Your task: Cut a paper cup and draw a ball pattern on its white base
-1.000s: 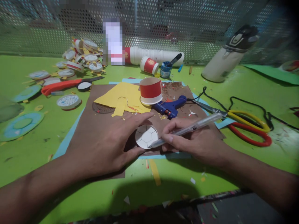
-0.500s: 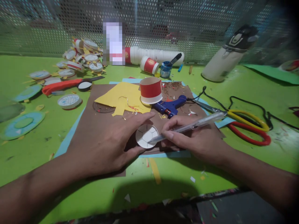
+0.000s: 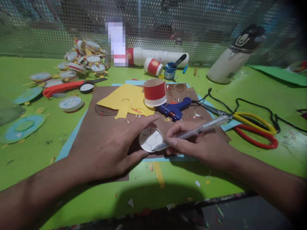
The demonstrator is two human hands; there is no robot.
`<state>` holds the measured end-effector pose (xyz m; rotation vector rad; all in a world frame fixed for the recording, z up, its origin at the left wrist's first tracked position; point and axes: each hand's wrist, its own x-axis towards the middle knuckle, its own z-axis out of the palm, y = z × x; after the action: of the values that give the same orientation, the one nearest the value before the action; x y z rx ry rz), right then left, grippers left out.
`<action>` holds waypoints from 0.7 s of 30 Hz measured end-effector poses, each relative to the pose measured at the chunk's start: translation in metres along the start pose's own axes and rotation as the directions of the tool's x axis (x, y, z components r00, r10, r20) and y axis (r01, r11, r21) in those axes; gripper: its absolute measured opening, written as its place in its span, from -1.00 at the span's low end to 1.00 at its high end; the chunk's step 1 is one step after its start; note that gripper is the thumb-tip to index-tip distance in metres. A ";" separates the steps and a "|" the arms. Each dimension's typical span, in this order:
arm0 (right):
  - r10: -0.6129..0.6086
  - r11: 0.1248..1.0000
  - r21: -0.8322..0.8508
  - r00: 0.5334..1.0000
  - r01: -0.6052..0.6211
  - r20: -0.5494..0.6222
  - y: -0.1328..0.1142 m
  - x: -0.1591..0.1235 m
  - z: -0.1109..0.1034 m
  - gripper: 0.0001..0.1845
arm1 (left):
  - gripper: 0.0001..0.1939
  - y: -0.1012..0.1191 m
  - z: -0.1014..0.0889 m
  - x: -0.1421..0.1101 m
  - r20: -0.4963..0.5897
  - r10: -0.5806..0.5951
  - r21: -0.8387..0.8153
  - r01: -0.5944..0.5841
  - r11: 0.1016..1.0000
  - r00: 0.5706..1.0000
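A small round white disc (image 3: 149, 138), marked with black lines like a football pattern, lies over the brown paper (image 3: 82, 134). Thumb and fingers of my left hand (image 3: 120, 145) curve round its left side and hold it at the edge. Pinched in my right hand (image 3: 192, 139) is a clear-barrelled pen (image 3: 203, 127); its tip touches the disc close to the lower rim. Beyond my hands stand a cut red and white paper cup (image 3: 155, 93) and a blue glue gun (image 3: 176, 109). Yellow paper (image 3: 127, 97) lies left of the cup.
Scissors (image 3: 254, 126) with red and yellow handles lie at right, near a black cord. A bottle (image 3: 236, 56) leans behind them. At back left are piled cup-bottom discs (image 3: 93, 59) and a red-handled cutter (image 3: 64, 88). A paint jar (image 3: 170, 71) stands near stacked cups (image 3: 160, 57).
The pen tip has shifted slightly down towards the disc's lower edge. My left hand stays in place round the disc.
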<state>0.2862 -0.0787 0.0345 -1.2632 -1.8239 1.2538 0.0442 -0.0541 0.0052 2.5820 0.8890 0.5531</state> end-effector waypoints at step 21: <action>0.170 0.842 0.525 0.985 -0.127 -0.035 0.022 0.003 -0.001 -0.82 | -0.37 -0.003 -0.011 0.005 0.134 0.022 -0.004 -0.022 1.000 0.991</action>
<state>0.2943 -0.0730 0.0149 -1.1315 -1.2167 1.6194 0.0414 -0.0462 0.0145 2.5946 0.8151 0.3812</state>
